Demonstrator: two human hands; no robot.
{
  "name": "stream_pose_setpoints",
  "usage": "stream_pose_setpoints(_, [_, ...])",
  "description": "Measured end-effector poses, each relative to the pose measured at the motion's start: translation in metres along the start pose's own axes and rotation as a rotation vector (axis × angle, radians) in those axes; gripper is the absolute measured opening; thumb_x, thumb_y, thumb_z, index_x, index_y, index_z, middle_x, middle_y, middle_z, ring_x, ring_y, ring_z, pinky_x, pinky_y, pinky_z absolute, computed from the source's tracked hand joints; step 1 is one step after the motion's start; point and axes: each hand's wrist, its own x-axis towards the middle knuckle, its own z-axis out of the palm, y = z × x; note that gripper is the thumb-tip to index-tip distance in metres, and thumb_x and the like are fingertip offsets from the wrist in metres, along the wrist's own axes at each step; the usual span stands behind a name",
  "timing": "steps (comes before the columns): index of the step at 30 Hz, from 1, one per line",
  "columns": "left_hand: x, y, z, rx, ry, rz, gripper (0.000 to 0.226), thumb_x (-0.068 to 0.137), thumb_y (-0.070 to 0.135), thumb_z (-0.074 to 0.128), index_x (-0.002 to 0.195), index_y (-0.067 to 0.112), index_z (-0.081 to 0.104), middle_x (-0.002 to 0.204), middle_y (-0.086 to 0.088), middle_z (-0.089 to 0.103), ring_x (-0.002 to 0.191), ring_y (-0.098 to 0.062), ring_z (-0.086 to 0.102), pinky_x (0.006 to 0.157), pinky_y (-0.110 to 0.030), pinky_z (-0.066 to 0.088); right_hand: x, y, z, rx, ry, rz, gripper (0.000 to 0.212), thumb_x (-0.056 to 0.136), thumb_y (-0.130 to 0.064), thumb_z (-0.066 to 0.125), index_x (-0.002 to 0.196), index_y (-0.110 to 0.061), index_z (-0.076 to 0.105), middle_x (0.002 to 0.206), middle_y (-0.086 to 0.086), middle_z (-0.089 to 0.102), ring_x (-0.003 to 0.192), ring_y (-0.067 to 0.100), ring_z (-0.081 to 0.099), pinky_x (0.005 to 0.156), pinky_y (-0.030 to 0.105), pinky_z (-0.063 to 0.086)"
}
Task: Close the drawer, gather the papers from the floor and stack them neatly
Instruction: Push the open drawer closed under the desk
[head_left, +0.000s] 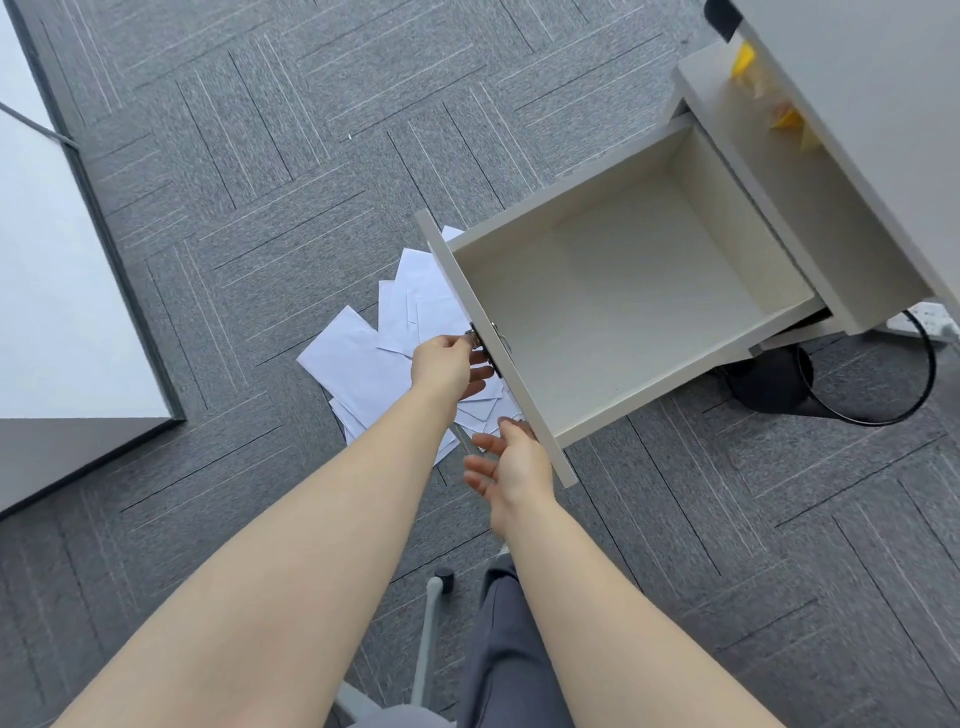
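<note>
1. The papers (384, 358) lie scattered on the floor (260, 208), partly under the open, empty drawer (623, 306).
2. The left hand (449, 366) pinches the drawer's metal knob (475, 340); the right hand (511, 460) is spread open at the front panel.
3. A crooked push could jam the drawer or pinch fingers.
4. No readable writing.

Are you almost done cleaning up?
Nothing is finished yet. The drawer is wide open and empty; the left hand is at its handle, the right hand by its front corner. The papers lie scattered on the carpet.
</note>
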Motion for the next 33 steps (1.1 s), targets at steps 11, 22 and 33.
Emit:
stream_pose_setpoints(11, [0.005,0.016,0.041,0.009,-0.058,-0.009,0.026,0.095,0.025,0.056,0.112,0.006,0.06,0.1,-0.008,0.074,0.072,-0.02,0.072,0.063,-0.027,0.057,0.009,-0.037,-0.019,0.091,0.115,-0.03,0.023,0.101,-0.022,0.037,0.11,-0.016,0.057,0.094,0.006,0.065,0.057,0.018,0.055,0.049,0.024,0.039])
stream_pose_setpoints(22, [0.011,0.032,0.097,-0.02,-0.08,0.001,0.031,0.095,0.03,0.056,0.112,0.005,0.061,0.101,-0.011,0.075,0.073,-0.021,0.074,0.052,-0.023,0.056,0.029,-0.087,-0.052,0.187,0.116,-0.01,0.02,0.1,-0.026,0.04,0.098,-0.017,0.058,0.092,0.004,0.067,0.061,0.019,0.054,0.052,0.025,0.039])
stream_pose_setpoints(33, [0.012,0.059,0.176,-0.011,-0.104,0.032,0.024,0.097,0.025,0.054,0.11,0.006,0.059,0.113,-0.016,0.07,0.078,-0.026,0.071,0.055,-0.025,0.058,0.05,-0.151,-0.094,0.256,0.122,-0.046,0.019,0.099,-0.027,0.042,0.1,-0.015,0.056,0.09,0.005,0.066,0.059,0.019,0.053,0.053,0.026,0.039])
